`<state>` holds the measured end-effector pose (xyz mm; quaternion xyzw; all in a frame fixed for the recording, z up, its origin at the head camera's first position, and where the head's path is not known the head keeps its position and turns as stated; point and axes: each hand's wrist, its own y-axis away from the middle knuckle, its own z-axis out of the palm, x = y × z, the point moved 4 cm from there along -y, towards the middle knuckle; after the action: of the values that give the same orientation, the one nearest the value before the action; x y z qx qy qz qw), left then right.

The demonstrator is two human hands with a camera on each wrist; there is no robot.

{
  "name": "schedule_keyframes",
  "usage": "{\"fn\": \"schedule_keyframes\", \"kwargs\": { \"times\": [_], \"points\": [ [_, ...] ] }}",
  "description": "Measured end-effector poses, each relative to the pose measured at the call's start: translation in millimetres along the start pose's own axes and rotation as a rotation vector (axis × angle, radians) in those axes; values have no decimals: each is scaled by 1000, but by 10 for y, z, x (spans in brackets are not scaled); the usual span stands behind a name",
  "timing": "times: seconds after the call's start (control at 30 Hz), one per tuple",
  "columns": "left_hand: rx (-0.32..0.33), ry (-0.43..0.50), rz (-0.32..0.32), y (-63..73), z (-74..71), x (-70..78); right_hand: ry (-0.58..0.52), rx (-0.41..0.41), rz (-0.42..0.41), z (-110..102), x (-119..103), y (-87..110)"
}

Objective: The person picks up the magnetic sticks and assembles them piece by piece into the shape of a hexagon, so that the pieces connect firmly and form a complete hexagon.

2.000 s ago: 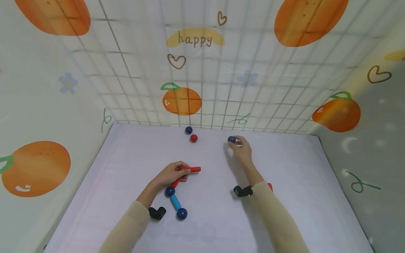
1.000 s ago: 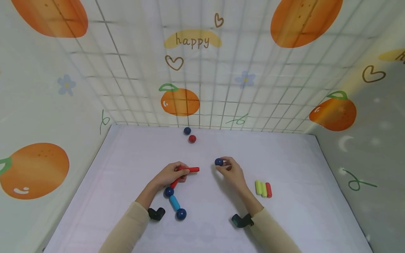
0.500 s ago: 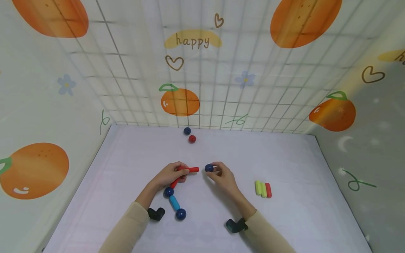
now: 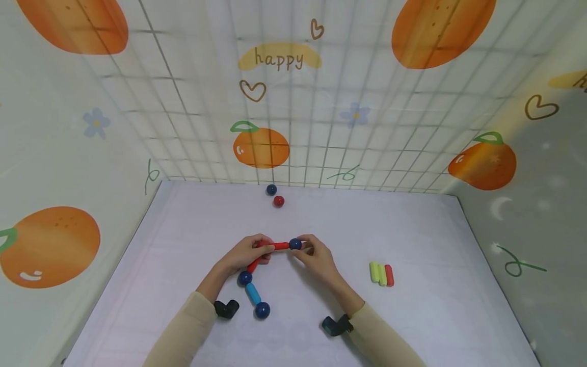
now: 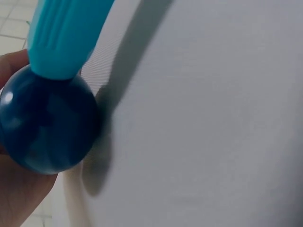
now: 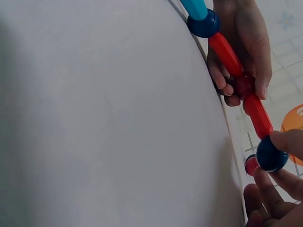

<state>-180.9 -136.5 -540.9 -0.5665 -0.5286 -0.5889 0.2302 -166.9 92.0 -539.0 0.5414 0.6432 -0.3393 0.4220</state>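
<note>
My left hand (image 4: pixel 247 252) grips a chain of toy rods and balls at its red ball (image 6: pixel 244 86), which the hand covers in the head view. One red rod (image 4: pixel 281 245) points right from it; a second red rod (image 6: pixel 226 55) leads to a dark blue ball (image 4: pixel 245 278). From there a light blue rod (image 4: pixel 253 294) runs to another dark blue ball (image 4: pixel 262 310) at the chain's near end. My right hand (image 4: pixel 318 257) pinches a dark blue ball (image 4: pixel 295 244) between thumb and fingers; it touches the first red rod's free end.
Two yellow-green rods (image 4: pixel 378 273) and a red rod (image 4: pixel 389 275) lie side by side to the right on the white table (image 4: pixel 426 316). At the back are a loose dark blue ball (image 4: pixel 271 189) and a loose red ball (image 4: pixel 278 201), near the patterned backdrop.
My right hand has brought the dark blue ball from the back right, leftward and nearer, until it meets the red rod's end. The left hand has stayed in place with the chain.
</note>
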Motion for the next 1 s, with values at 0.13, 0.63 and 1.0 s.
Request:
{"fn": "schedule_keyframes", "kwargs": {
  "times": [0.13, 0.63, 1.0],
  "points": [
    [-14, -102, 19, -34, 2, 26, -4, -3, -26, 4, 11, -8],
    [-17, -430, 138, -141, 44, 200, 14, -29, -54, -133, -41, 85],
    [32, -444, 149, -115, -80, 206, 46, 33, -44, -615, -27, 338]
  ]
}}
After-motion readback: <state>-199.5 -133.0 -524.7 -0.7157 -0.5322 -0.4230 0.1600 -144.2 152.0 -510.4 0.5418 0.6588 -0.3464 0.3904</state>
